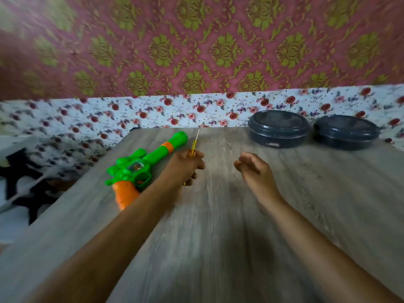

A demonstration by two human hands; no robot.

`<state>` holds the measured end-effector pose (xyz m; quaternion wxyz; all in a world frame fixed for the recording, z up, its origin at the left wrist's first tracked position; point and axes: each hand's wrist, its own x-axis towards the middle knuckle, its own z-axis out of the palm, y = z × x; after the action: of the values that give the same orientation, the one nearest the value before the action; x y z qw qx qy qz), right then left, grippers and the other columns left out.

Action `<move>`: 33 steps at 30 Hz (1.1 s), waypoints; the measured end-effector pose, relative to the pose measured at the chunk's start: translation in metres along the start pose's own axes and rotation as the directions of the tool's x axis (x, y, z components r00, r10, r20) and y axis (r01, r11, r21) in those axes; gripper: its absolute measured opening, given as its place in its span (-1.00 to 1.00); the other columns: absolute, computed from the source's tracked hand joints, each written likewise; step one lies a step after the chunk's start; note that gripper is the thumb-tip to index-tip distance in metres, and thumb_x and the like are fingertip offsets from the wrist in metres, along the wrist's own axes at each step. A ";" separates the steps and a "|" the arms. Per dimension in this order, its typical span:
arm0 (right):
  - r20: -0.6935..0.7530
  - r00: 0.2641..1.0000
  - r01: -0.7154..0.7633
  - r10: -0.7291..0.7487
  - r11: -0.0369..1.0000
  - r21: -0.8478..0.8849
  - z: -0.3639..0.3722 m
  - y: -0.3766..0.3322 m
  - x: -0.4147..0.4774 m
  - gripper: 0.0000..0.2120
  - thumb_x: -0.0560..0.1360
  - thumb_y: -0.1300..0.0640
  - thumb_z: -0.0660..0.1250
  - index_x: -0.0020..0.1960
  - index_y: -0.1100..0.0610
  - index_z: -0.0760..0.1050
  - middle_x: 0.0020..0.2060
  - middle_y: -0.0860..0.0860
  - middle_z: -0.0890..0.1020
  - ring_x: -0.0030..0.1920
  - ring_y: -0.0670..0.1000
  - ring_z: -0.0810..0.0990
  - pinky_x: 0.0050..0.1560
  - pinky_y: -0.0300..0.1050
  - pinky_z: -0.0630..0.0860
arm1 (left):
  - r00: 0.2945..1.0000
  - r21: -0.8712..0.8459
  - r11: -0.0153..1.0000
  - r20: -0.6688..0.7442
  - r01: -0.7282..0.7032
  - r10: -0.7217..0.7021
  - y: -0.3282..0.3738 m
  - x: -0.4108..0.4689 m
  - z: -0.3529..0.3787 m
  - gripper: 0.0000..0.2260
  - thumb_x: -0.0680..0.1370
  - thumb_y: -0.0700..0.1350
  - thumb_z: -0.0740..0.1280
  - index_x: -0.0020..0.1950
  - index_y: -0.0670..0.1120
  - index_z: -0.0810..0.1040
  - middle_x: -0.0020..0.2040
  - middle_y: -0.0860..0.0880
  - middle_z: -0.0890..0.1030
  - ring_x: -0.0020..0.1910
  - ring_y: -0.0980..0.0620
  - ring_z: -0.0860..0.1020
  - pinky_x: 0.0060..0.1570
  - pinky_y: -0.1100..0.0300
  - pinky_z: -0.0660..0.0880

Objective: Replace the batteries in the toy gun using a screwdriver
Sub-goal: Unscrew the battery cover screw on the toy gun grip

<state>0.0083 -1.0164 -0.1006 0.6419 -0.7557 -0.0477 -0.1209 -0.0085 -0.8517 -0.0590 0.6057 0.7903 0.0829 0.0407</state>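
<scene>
No legible text — no labels, no numbers

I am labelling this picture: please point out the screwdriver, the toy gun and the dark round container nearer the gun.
screwdriver (193, 148): head view, on its yellow handle.
toy gun (125, 174): head view, on its green body.
dark round container (277, 121): head view, on its lid.

One wide-angle view, worn on the head, looks forward and down across the surface (218, 226) toward the wall (196, 44) beyond its far edge. It sits close: the left hand (185, 168) and right hand (255, 171) show mid-frame.
</scene>
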 end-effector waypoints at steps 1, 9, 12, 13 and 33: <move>-0.004 1.000 -0.019 0.019 1.000 0.011 -0.002 0.002 0.000 -0.66 0.50 0.18 0.31 0.26 0.20 0.46 0.16 0.10 0.57 0.17 0.05 0.54 0.22 -0.11 0.44 | 0.999 0.048 0.999 -0.021 -0.025 0.026 -0.001 0.004 -0.001 -0.93 0.55 -0.21 0.26 -0.08 -0.05 0.48 -0.24 -0.04 0.51 -0.43 0.07 0.35 -0.46 0.27 0.28; 0.064 0.998 -0.022 0.019 0.998 0.061 0.001 -0.002 -0.060 -0.69 0.51 0.24 0.30 0.25 0.23 0.46 0.16 0.13 0.58 0.09 -0.06 0.51 0.09 -0.25 0.36 | 0.913 0.322 0.946 -0.393 0.022 0.113 -0.033 -0.016 -0.056 -0.79 0.45 -0.07 0.42 0.00 -0.15 0.57 -0.05 -0.19 0.63 -0.04 -0.18 0.57 -0.08 0.05 0.49; 0.088 0.995 -0.058 0.050 0.994 0.095 0.001 -0.007 -0.068 -0.68 0.52 0.22 0.28 0.26 0.21 0.46 0.18 0.10 0.58 0.10 -0.08 0.51 0.09 -0.26 0.36 | 0.916 0.440 0.892 -0.391 0.099 0.091 -0.036 -0.018 -0.069 -0.57 0.46 0.02 0.41 0.20 -0.21 0.45 0.15 -0.23 0.54 0.17 -0.20 0.49 0.00 0.02 0.46; 0.091 0.994 -0.062 0.053 0.994 0.094 0.002 -0.006 -0.069 -0.68 0.52 0.21 0.28 0.26 0.21 0.46 0.18 0.09 0.57 0.10 -0.08 0.50 0.11 -0.26 0.35 | 0.919 0.477 0.869 -0.387 0.131 0.074 -0.038 -0.014 -0.072 -0.50 0.46 0.07 0.40 0.24 -0.21 0.40 0.19 -0.25 0.49 0.21 -0.21 0.44 0.02 0.02 0.44; 0.058 0.996 -0.082 0.074 0.985 0.150 -0.009 0.015 -0.074 -0.67 0.51 0.32 0.25 0.27 0.24 0.45 0.18 0.13 0.57 0.07 -0.09 0.53 -0.13 -0.55 0.45 | 0.958 0.429 0.894 -0.287 0.127 0.002 -0.072 -0.026 -0.010 -0.32 0.30 0.16 0.42 0.33 -0.04 0.29 0.20 -0.21 0.53 0.14 -0.21 0.54 0.03 0.04 0.50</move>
<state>-0.0611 -1.0221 -0.1322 0.7003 -0.7088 -0.0438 -0.0721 -0.0418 -0.8284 -0.1251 0.3929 0.8904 0.2005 0.1125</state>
